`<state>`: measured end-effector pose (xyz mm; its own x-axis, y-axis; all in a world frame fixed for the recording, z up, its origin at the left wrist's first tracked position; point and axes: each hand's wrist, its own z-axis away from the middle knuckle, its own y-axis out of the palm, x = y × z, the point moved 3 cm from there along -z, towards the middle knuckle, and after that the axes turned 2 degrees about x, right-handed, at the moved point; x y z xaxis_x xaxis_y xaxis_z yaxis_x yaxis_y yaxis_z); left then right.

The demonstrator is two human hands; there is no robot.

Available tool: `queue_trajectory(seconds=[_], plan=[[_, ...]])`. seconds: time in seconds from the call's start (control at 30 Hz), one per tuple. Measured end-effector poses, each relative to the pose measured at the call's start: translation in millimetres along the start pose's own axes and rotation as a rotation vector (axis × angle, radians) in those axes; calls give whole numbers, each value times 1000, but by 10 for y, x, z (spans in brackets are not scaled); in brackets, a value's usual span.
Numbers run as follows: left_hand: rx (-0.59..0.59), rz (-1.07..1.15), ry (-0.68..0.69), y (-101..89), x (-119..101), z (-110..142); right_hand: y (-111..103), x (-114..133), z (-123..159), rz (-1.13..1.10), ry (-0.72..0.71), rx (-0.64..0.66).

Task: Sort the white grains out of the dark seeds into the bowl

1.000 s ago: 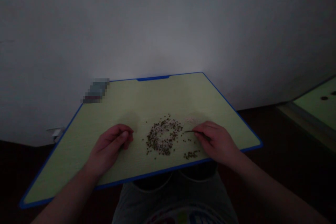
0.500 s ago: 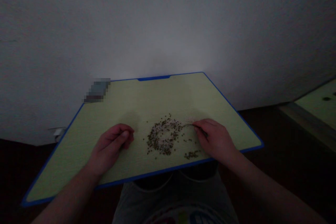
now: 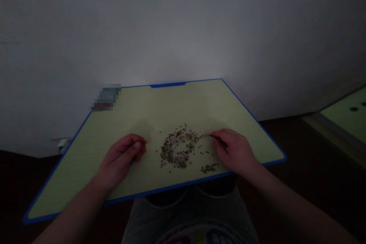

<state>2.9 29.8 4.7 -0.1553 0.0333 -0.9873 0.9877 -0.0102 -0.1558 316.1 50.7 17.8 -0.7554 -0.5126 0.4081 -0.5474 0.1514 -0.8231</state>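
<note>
On the pale table lies a ring-shaped spread of small dark beans [image 3: 171, 156] mixed with pale, rice-like grains [image 3: 180, 146]. My right hand [image 3: 233, 148] is pinched round thin tweezers [image 3: 206, 135], whose tips reach the right edge of the spread. It is too dark to see whether the tips hold a bean. Nearer the front edge, below this hand, sits a smaller group of dark beans [image 3: 209, 168]. To the left of the spread my left hand [image 3: 122, 158] rests on the table, fingers curled and thumb pressed to them; their inside is hidden.
The table [image 3: 183, 106] has a blue rim and stands against a grey wall [image 3: 183, 26]. A blurred-out flat object [image 3: 106, 98] lies at its far left corner. My legs are under the front edge. A white plug-like thing [image 3: 62, 143] is low on the left wall.
The tweezers have tilted slightly in my right hand, with their tips still at the spread's right edge. My left hand and the beans look the same.
</note>
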Motion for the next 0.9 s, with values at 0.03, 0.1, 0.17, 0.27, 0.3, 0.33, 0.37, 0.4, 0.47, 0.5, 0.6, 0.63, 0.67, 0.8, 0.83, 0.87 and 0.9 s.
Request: queue_trajectory(seconds=[0.03, 0.1, 0.17, 0.27, 0.3, 0.33, 0.37, 0.4, 0.47, 0.5, 0.6, 0.63, 0.67, 0.8, 0.83, 0.87, 0.9], plan=[[1, -2, 4, 3, -5, 0, 2, -4, -16, 4, 6, 10], [6, -7, 15, 7, -15, 1, 0, -12, -55, 14, 23, 33], [8, -9, 26, 6, -18, 2, -8, -16, -82, 23, 39, 47], [7, -14, 26, -5, -6, 0, -30, -18, -73, 29, 50, 26], [8, -17, 23, -8, -3, -1, -36, -23, -61, 32, 53, 16], [11, -17, 19, -9, -2, -2, -42, -32, -47, 34, 57, 6], [13, -14, 15, -9, -2, -3, -46, -44, -36, 38, 65, -1], [14, -8, 14, -8, -5, -4, -47, -59, -28, 41, 72, -3], [18, 1, 17, -5, -14, -3, -45, -88, -31, 44, 82, -1], [19, 1, 16, -4, -17, -1, -41, -98, -40, 46, 83, 0], [22, 8, 11, 1, -17, 5, -17, -96, -93, 46, 70, 12], [22, 16, 10, 2, -16, 6, -5, -84, -113, 40, 60, 20], [22, 24, 12, 5, -17, 7, 8, -67, -132, 32, 47, 32], [15, 12, 30, 12, -31, 7, 63, 15, -179, -6, -15, 98], [8, 4, 31, 11, -34, 8, 73, 34, -182, -15, -33, 114], [4, 0, 29, 8, -34, 8, 80, 51, -183, -25, -49, 128], [3, 0, 27, 5, -32, 9, 84, 69, -180, -39, -67, 139]])
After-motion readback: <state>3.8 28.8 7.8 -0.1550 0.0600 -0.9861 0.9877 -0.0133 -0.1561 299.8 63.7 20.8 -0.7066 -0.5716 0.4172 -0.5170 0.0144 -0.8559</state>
